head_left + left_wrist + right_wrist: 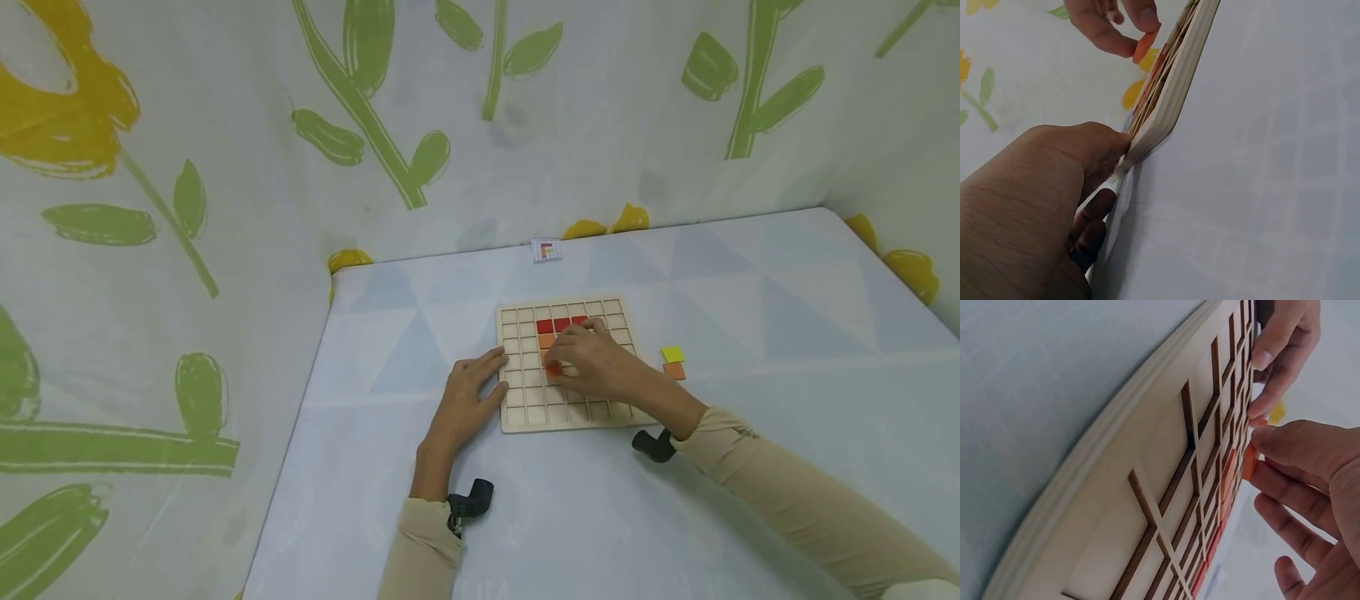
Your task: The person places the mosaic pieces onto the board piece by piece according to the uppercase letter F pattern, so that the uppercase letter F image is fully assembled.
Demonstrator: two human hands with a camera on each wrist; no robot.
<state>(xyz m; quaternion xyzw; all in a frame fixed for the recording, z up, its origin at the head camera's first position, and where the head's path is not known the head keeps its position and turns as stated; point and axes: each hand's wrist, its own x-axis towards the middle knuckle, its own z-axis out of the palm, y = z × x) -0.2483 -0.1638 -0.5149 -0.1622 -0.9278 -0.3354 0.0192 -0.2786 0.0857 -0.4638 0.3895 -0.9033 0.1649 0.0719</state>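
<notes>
Leaf-patterned cloth (255,133) stands behind the table (360,467). On the wooden board (513,417), red tiles (562,324) and seated orange tiles (546,341) are already placed; right hand (600,362) pinches another orange piece (1146,44) — left hand (467,404) rests relaxed at the edge — while yellow tile (672,354) and loose orange tile (675,372) lie outside, unplaced.

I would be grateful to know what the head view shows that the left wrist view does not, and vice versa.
Only the head view: the loose yellow tile and loose orange tile beside the board, and the beige sleeves.

Only the left wrist view: the layers in the side of the wooden grid board, and a gap between its top and the pinched orange tile.

Both: the left hand touching the board's edge, the right hand pinching that tile, and the plant-printed backdrop.
</notes>
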